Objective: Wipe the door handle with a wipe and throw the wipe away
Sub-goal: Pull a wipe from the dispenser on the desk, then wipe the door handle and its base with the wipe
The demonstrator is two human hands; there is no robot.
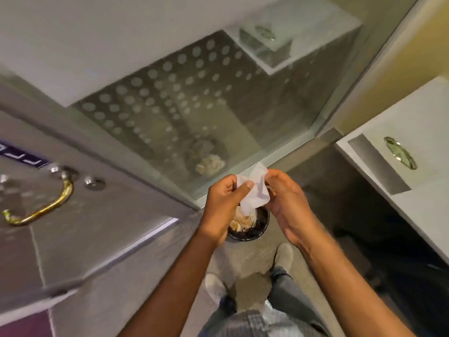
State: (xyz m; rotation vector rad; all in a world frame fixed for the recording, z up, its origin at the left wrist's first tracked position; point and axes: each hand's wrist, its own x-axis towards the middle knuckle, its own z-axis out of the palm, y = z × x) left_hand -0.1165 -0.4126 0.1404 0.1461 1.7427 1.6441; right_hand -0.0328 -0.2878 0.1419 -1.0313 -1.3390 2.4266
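Note:
A white wipe (255, 190) is stretched between both hands at the centre of the head view. My left hand (223, 203) pinches its left side with the thumb on top. My right hand (286, 203) grips its right edge with the fingertips. Directly below the wipe, on the floor, stands a small round black bin (261, 227) holding crumpled paper. The curved brass door handle (46, 205) sits on the grey door (97, 227) at the left, well apart from both hands.
A glass panel with frosted dots (170, 98) stands behind the bin and reflects it. At the right is a white counter (413, 190) with a dark recess and a green handle-like piece (401, 153). My shoes (284, 256) are on the floor just before the bin.

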